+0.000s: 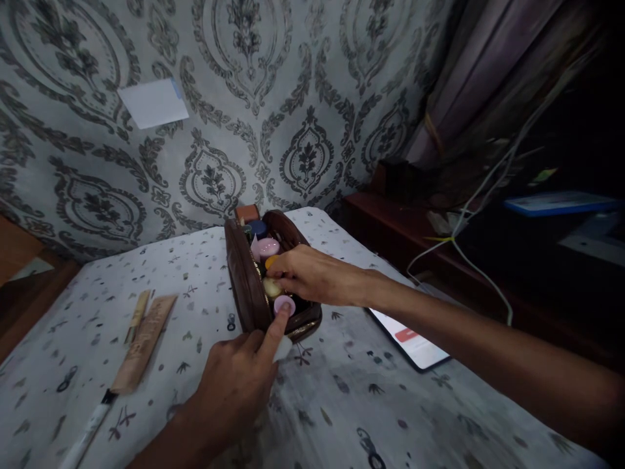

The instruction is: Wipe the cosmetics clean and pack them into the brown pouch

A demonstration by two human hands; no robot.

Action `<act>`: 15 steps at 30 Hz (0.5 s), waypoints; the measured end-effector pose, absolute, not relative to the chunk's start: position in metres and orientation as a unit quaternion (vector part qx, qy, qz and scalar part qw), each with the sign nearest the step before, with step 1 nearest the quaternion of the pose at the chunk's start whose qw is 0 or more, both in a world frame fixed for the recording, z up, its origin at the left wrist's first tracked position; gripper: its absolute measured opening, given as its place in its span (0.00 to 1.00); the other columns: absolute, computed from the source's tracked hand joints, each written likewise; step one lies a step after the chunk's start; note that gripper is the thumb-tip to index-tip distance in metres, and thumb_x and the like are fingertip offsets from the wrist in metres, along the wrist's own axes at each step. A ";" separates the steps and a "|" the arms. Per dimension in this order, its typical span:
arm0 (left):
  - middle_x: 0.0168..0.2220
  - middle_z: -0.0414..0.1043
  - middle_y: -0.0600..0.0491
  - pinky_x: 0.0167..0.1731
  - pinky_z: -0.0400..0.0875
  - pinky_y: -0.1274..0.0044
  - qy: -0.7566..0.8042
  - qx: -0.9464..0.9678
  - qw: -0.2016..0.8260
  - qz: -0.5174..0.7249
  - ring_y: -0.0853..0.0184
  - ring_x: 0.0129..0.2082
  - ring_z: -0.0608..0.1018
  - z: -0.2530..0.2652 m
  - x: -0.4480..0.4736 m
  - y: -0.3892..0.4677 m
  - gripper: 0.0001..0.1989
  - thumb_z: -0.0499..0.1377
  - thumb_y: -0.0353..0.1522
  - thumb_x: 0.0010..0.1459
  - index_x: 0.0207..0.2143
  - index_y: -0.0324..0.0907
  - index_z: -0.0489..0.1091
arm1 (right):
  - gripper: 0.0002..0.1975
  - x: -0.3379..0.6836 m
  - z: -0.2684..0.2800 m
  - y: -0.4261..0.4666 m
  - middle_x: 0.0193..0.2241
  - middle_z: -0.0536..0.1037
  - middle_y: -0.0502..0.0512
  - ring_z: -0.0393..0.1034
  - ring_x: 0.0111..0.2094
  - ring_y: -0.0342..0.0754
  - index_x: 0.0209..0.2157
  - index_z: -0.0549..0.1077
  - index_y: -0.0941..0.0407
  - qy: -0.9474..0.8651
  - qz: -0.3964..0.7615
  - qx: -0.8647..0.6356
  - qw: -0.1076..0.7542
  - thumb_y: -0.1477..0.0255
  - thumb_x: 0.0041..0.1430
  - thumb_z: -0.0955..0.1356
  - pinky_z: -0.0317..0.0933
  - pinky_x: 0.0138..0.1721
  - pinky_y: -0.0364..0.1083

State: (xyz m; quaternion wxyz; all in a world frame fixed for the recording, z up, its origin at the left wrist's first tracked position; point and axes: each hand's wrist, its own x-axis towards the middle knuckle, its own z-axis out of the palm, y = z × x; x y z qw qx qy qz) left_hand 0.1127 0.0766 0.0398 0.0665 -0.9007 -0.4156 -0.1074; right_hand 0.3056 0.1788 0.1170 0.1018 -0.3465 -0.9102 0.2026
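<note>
A brown zippered toiletry bag (244, 280) stands unzipped on the bed, filled with small containers. My right hand (312, 273) reaches into it from the right, fingers closed around a yellow cap (271, 261). Just below those fingers shows a pale yellow round item (271, 287). With its index finger stretched out, my left hand (239, 371) touches a pink round lid (283, 305) at the bag's near end. Its other fingers are curled, and a white piece (283, 350) shows beneath them, too hidden to name. Farther back sit a pink round container (268, 247) and a dark blue lid (257, 228).
Left of the bag, a beige tube (145, 342), a slimmer tan tube (138, 314) and a white pen-like stick (88, 433) lie on the patterned bedsheet (195, 267). A lit tablet or phone (415, 342) lies under my right forearm. White cables (483, 189) hang at the right.
</note>
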 end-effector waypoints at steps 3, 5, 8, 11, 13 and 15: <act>0.31 0.78 0.55 0.21 0.73 0.75 -0.414 -0.901 0.066 -0.112 0.63 0.25 0.81 0.040 0.112 0.077 0.51 0.51 0.22 0.56 0.70 0.43 0.16 | 0.13 0.302 0.121 0.177 0.18 0.60 0.44 0.53 0.23 0.40 0.21 0.67 0.59 -0.905 0.208 -0.356 0.100 0.83 0.59 0.65 0.45 0.28 0.43; 0.31 0.78 0.55 0.22 0.74 0.75 -0.414 -0.901 0.062 -0.113 0.63 0.26 0.81 0.041 0.111 0.077 0.51 0.51 0.22 0.56 0.70 0.44 0.16 | 0.13 0.300 0.124 0.177 0.17 0.60 0.44 0.53 0.23 0.39 0.21 0.67 0.59 -0.902 0.210 -0.365 0.095 0.83 0.59 0.65 0.45 0.28 0.43; 0.32 0.78 0.55 0.22 0.74 0.74 -0.413 -0.902 0.052 -0.113 0.63 0.26 0.81 0.040 0.111 0.077 0.51 0.51 0.22 0.56 0.70 0.45 0.16 | 0.13 0.298 0.127 0.177 0.18 0.61 0.44 0.54 0.23 0.40 0.21 0.68 0.59 -0.899 0.208 -0.376 0.085 0.84 0.58 0.66 0.45 0.28 0.43; 0.33 0.78 0.54 0.22 0.74 0.74 -0.413 -0.902 0.053 -0.112 0.63 0.27 0.81 0.039 0.110 0.077 0.52 0.51 0.22 0.56 0.70 0.44 0.16 | 0.13 0.298 0.127 0.177 0.18 0.63 0.45 0.55 0.23 0.40 0.21 0.68 0.59 -0.901 0.206 -0.375 0.077 0.84 0.58 0.65 0.45 0.29 0.43; 0.33 0.78 0.54 0.23 0.74 0.74 -0.415 -0.902 0.048 -0.107 0.62 0.27 0.81 0.039 0.109 0.077 0.51 0.51 0.22 0.56 0.70 0.45 0.17 | 0.13 0.298 0.127 0.176 0.18 0.63 0.45 0.54 0.23 0.40 0.21 0.68 0.59 -0.902 0.199 -0.376 0.076 0.83 0.59 0.65 0.46 0.29 0.43; 0.35 0.78 0.54 0.24 0.74 0.74 -0.416 -0.903 0.033 -0.103 0.63 0.28 0.81 0.039 0.108 0.077 0.51 0.51 0.22 0.56 0.70 0.46 0.17 | 0.12 0.297 0.126 0.174 0.20 0.64 0.46 0.54 0.23 0.40 0.23 0.69 0.59 -0.901 0.191 -0.382 0.078 0.82 0.60 0.65 0.46 0.29 0.43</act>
